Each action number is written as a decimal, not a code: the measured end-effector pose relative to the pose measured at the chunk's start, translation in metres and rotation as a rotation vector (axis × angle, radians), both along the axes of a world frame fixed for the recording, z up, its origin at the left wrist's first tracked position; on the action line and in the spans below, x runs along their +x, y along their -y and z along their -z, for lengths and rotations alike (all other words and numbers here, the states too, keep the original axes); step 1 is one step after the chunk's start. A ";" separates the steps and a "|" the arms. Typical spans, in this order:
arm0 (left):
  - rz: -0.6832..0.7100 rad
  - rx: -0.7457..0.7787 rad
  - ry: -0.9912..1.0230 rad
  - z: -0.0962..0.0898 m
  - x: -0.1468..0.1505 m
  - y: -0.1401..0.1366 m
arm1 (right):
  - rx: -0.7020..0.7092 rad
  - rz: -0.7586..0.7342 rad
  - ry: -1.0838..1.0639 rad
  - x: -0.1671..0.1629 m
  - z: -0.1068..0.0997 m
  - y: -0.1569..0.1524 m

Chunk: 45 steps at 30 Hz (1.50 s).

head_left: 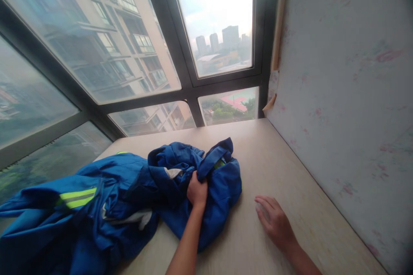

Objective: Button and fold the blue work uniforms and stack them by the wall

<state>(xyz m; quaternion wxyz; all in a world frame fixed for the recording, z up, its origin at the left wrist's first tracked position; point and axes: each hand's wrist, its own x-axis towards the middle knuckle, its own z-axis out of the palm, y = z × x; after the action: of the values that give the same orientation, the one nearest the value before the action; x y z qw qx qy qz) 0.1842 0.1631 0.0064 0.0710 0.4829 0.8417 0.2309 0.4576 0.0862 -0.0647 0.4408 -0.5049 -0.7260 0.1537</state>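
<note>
Crumpled blue workwear (222, 197) lies on the pale wooden surface in front of me. My left hand (197, 191) is closed round a fold of its cloth, near a raised flap, and the fingertips are buried in the fabric. More blue cloth (122, 172) spreads to the left, with a yellow-and-grey reflective strip (79, 197) and whitish lining showing. Whether it is all one garment I cannot tell. To the right, apart from the cloth, my right hand (275, 223) rests low over the surface, fingers loosely curved and thumb apart, holding nothing visible.
The pale wooden surface (258, 159) runs back to dark-framed windows (222, 79). A wall with faded flowered paper (338, 107) borders it on the right, and the paper peels near the window corner (270, 102). Blue cloth reaches the left edge of view.
</note>
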 end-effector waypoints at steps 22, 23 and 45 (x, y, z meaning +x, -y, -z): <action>0.395 0.063 -0.043 -0.001 -0.006 0.079 | 0.077 0.436 0.207 0.006 0.011 -0.008; 0.406 0.042 -0.041 0.012 -0.020 0.086 | 0.070 0.415 0.227 0.004 0.011 -0.008; 0.511 0.268 -0.140 0.067 -0.037 0.140 | -0.110 0.136 -0.074 0.009 -0.033 -0.059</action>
<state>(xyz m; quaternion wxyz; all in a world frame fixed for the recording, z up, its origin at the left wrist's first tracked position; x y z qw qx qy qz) 0.1474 0.0228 -0.0603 0.0043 0.6991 0.6576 0.2809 0.4661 0.1450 -0.0320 0.4483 -0.5705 -0.6637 0.1818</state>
